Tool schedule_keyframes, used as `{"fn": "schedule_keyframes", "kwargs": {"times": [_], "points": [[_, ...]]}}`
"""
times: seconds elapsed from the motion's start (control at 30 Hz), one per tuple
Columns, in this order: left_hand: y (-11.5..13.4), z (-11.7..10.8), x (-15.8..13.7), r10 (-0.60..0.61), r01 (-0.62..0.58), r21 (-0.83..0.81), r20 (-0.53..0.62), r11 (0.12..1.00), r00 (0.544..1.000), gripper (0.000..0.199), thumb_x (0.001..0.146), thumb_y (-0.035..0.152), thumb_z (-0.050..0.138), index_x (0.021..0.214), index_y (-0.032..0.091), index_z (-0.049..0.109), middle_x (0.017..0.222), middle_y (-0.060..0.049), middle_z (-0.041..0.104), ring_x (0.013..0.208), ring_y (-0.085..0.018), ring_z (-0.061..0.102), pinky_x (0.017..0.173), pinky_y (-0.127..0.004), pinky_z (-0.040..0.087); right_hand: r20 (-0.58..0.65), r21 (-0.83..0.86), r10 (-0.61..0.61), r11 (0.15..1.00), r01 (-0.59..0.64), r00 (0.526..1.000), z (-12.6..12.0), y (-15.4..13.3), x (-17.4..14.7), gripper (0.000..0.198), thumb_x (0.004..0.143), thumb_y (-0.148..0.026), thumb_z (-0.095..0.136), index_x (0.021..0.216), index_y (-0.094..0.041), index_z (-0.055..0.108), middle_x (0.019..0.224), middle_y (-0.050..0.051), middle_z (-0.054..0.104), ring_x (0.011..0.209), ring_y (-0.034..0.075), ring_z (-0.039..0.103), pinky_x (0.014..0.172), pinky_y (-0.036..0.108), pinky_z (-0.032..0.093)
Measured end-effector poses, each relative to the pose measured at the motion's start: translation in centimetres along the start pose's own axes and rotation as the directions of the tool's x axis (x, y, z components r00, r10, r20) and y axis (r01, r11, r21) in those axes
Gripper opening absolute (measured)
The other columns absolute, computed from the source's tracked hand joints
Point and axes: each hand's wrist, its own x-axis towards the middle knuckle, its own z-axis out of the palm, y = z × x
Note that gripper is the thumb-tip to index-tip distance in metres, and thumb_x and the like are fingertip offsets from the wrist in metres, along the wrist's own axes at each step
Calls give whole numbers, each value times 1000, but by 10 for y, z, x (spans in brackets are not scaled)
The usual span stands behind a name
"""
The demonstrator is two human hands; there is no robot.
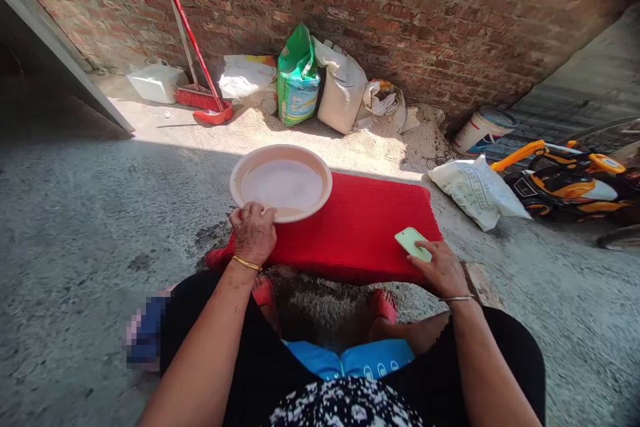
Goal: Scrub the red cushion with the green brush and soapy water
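Note:
A pale round plastic basin (320,192) with whitish, cloudy liquid stands at the left end of a bench draped in a red cloth (350,233). Bent over the basin's near rim are the fingers of my left hand (254,233), the thumb out of sight. Toward the right end of the cloth, my right hand (443,268) grips a flat, mint-green piece with rounded corners (411,240) between thumb and fingers. A small dark spot shows near its far corner; I cannot tell what kind of thing it is.
Against the brick wall are a white box (156,82), a red broom and dustpan (215,113), several sacks (345,90) and a bucket (483,130). A white bag (473,190) and an orange-black ride-on toy (570,180) lie right. My feet are beside the bench.

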Motion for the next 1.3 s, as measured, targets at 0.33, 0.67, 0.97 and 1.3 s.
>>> {"fn": "schedule_keyframes", "kwargs": {"times": [0.33,0.67,0.97,1.3], "points": [[-16,1,-3,-18,18,3,-61,1000,998,32,80,16,53,107,18,69,113,-15,58,121,-31,45,99,-47,34,247,221,-712,701,677,657,43,-243,44,45,80,-42,70,123,-28,65,106,9,57,96,22,52,88,35,38],[-8,-3,-1,-5,5,13,-19,1000,1000,31,80,15,52,103,21,71,108,-14,60,116,-31,48,95,-47,36,188,30,-121,993,118,975,24,-52,66,47,79,-42,67,123,-26,66,104,8,60,94,22,60,82,31,45],[5,0,-3,4,-4,27,-3,1000,1000,32,85,17,46,106,21,70,113,-16,61,124,-32,44,100,-53,28,-25,-294,399,873,-389,917,-17,50,-9,55,77,-60,57,114,-22,70,98,16,62,85,32,62,73,45,49],[4,6,-1,26,-24,57,-28,998,999,34,82,17,47,107,20,70,109,-15,63,117,-34,46,98,-55,26,187,186,-598,801,570,779,35,-201,-17,46,78,-43,71,121,-29,64,112,8,56,99,22,53,90,36,41]]}}
